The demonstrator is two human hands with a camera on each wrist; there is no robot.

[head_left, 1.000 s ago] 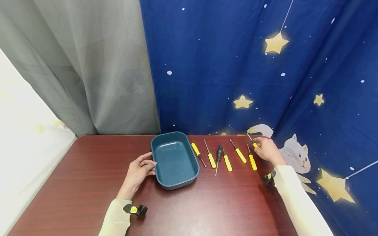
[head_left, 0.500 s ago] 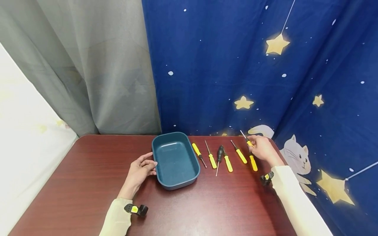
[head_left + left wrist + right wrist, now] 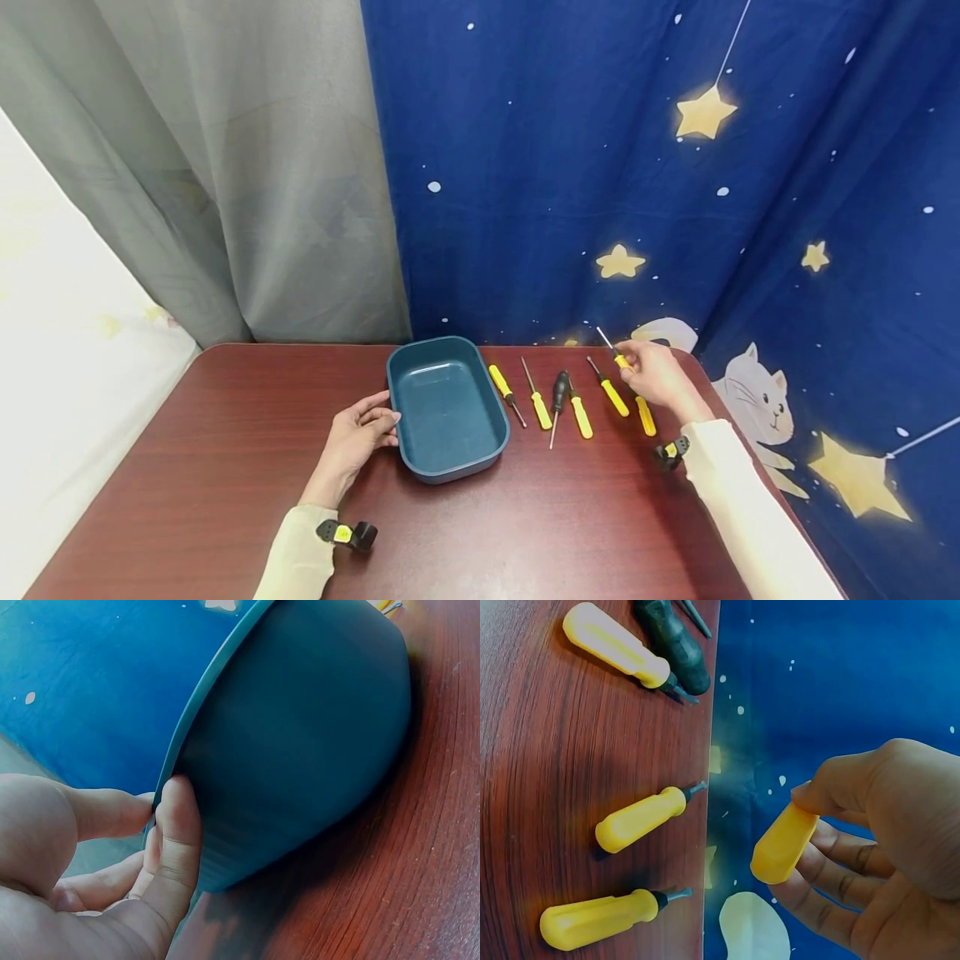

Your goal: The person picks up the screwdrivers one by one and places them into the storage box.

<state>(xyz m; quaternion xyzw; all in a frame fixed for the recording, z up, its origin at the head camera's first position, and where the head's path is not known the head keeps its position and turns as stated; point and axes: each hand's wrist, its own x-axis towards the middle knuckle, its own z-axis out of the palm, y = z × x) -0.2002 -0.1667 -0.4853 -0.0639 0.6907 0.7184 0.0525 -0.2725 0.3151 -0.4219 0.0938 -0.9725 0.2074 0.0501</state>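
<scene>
My left hand [image 3: 360, 429] pinches the left rim of a dark teal plastic bin [image 3: 447, 417]. The left wrist view shows the rim between thumb and fingers, with the bin's outer wall [image 3: 300, 727] on the red-brown table. At the table's back right, my right hand [image 3: 656, 375] holds a small yellow-handled screwdriver [image 3: 621, 360], its thin shaft pointing up and left. Its yellow handle [image 3: 784, 844] sits between thumb and fingertips in the right wrist view. Below that hand lies another yellow screwdriver [image 3: 645, 417], partly covered by it.
Several screwdrivers lie in a loose row right of the bin: a yellow one [image 3: 500, 382] nearest it, a black-handled one [image 3: 559, 392] mid-row, and a yellow one [image 3: 613, 398] near my right hand. A blue curtain [image 3: 525, 167] hangs along the table's back edge.
My right hand has moved left with the screwdriver, passing over the rightmost one lying on the table. The left hand and the bin have stayed in place.
</scene>
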